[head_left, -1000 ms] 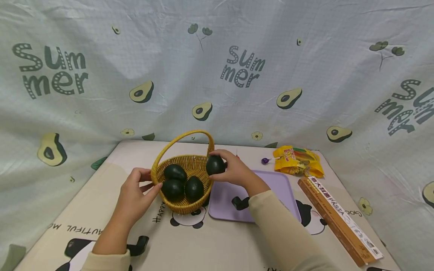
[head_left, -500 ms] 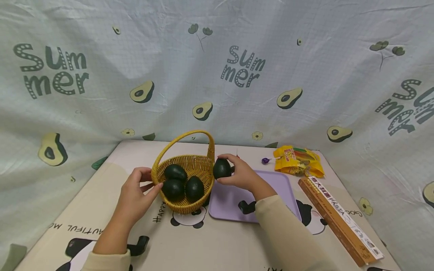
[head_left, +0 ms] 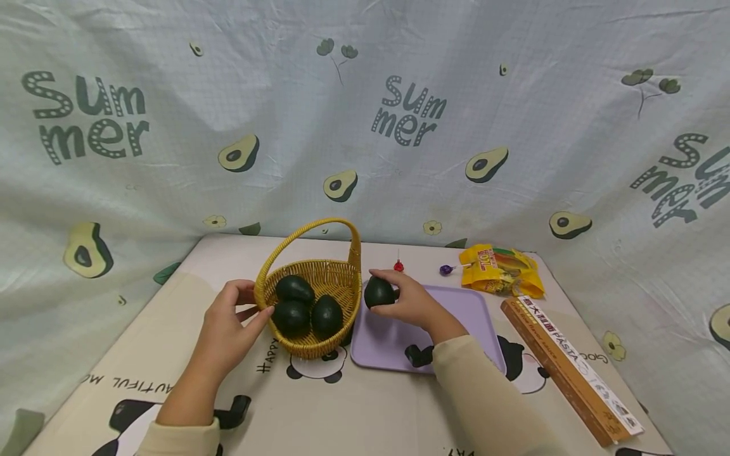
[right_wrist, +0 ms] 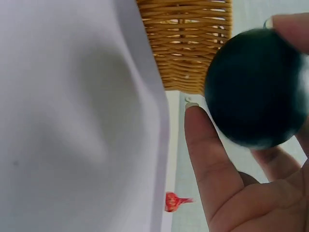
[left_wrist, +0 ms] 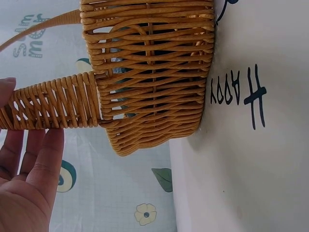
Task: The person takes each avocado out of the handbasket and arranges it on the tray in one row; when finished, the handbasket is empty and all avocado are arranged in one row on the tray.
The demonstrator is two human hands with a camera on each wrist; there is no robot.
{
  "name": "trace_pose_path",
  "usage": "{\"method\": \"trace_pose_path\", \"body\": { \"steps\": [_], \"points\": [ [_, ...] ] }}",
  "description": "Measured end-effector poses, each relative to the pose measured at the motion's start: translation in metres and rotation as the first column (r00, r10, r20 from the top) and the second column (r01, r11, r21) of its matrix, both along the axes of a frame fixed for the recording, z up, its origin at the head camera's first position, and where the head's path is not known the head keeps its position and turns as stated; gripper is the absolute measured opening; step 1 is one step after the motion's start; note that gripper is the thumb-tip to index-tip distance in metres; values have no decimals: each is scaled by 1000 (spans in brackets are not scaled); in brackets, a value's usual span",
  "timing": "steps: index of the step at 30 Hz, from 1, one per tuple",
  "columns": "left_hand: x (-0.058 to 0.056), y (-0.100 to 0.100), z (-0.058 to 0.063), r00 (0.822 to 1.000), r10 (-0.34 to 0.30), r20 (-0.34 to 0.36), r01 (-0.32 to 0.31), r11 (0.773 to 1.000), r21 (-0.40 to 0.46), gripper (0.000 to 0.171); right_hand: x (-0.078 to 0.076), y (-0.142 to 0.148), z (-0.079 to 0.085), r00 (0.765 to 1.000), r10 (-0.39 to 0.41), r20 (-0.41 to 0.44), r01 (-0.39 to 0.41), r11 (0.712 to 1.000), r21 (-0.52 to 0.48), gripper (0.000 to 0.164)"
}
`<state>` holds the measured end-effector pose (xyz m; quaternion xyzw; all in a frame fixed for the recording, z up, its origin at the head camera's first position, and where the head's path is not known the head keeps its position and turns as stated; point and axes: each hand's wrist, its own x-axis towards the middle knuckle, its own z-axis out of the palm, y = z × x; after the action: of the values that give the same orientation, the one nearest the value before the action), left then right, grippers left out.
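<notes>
My left hand (head_left: 232,329) grips the side of the yellow wicker basket's handle (left_wrist: 53,104), thumb on one face and fingers on the other. Inside the basket (head_left: 313,348) lie three dark green avocados (head_left: 327,316). My right hand (head_left: 413,304) holds another dark avocado (head_left: 379,292) between thumb and fingers, over the left part of the lilac tray (head_left: 376,354). In the right wrist view this avocado (right_wrist: 256,92) looks smooth and round, with the index finger extended beside it. The tray stands directly right of the basket.
Behind the tray lie a red lollipop (head_left: 398,266) and a purple lollipop (head_left: 446,270). A yellow snack bag (head_left: 502,271) sits at the back right. A long brown pasta box (head_left: 570,370) lies along the right side of the table. A printed curtain (head_left: 399,190) hangs behind the table.
My right hand has carried the avocado from the basket's right rim rightward and slightly lower, over the tray. The red lollipop has come into fuller view. My left hand stays on the handle.
</notes>
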<state>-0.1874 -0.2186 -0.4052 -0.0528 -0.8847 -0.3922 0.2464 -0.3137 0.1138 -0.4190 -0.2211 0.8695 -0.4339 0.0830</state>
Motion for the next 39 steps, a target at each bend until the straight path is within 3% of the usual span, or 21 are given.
{"method": "trace_pose_path", "body": {
  "steps": [10, 39],
  "points": [
    [0, 0, 0, 1000, -5, -3, 5, 1000, 1, 49, -1, -3, -12, 1000, 14, -7, -14, 995, 103, 75],
    [1, 1, 0, 1000, 24, -11, -24, 1000, -15, 48, 0, -14, -26, 997, 71, -2, -69, 977, 200, 81]
  ]
}}
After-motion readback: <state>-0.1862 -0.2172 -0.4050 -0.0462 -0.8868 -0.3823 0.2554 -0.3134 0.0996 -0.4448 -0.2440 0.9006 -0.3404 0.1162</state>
